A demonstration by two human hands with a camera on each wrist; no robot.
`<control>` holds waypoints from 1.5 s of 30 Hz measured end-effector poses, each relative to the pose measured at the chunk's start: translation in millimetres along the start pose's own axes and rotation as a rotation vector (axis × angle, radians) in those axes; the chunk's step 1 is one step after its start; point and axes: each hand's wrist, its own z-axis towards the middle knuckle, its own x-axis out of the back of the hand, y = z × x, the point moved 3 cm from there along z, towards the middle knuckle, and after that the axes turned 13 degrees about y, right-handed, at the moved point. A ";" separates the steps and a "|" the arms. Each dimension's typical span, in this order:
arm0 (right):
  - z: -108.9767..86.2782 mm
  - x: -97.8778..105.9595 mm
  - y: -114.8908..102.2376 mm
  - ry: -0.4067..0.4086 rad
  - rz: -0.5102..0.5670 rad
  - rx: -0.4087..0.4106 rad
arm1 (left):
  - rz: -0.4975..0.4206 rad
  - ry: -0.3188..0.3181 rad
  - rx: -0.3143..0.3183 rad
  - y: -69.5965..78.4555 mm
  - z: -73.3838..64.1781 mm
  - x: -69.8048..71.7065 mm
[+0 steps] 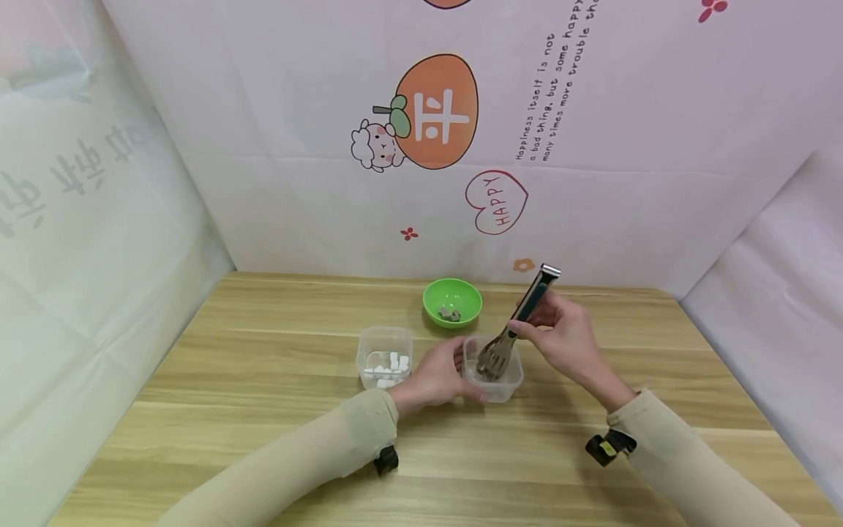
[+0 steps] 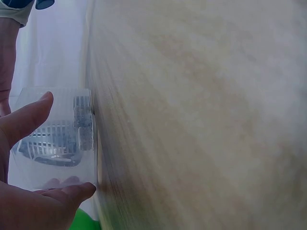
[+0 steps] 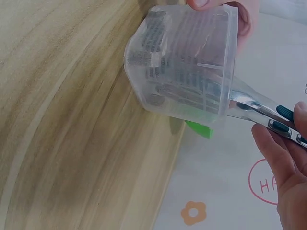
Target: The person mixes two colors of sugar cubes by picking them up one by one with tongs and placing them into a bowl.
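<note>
My left hand [image 1: 437, 373] holds a clear plastic container [image 1: 510, 384] on the table, thumb on the near side and fingers round the far side. In the left wrist view the thumb and fingers flank the container [image 2: 53, 177]. My right hand [image 1: 563, 333] grips metal tongs [image 1: 527, 300] with dark green inlays by the handle. The tongs slant down, their slotted heads inside the container. Small grey-brown pieces lie around the heads, partly hidden by them. Through the clear wall [image 3: 192, 52], the right wrist view shows the slotted heads among the pieces.
A green bowl [image 1: 437, 293] with a few grey-brown pieces stands behind the container. Left of my left hand, a second clear container [image 1: 385, 337] holds several white pieces. The wooden table [image 1: 263, 366] ends at a printed white cloth [image 1: 316, 219] at the back.
</note>
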 end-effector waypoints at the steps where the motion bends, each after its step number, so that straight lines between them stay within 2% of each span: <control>1: -0.3 -0.4 -0.1 -0.001 0.001 0.001 | 0.001 0.000 -0.001 0.1 0.1 0.0; 10: -1.5 -2.4 0.0 -0.003 0.018 0.025 | -0.006 0.003 -0.008 -0.4 0.3 -0.3; 25: -3.4 -2.6 5.1 0.021 0.028 -0.003 | 0.010 0.010 0.003 -0.4 -0.6 -1.3; 29: -2.7 -1.4 5.0 0.036 0.037 -0.022 | 0.005 0.011 0.002 -1.0 -0.2 -2.0; 36: -0.4 2.6 0.2 0.067 0.133 -0.097 | 0.014 0.020 0.005 -1.5 -0.5 -2.5; 45: 7.8 10.1 -3.1 0.096 0.197 -0.152 | 0.008 0.019 0.010 -2.0 -0.3 -2.0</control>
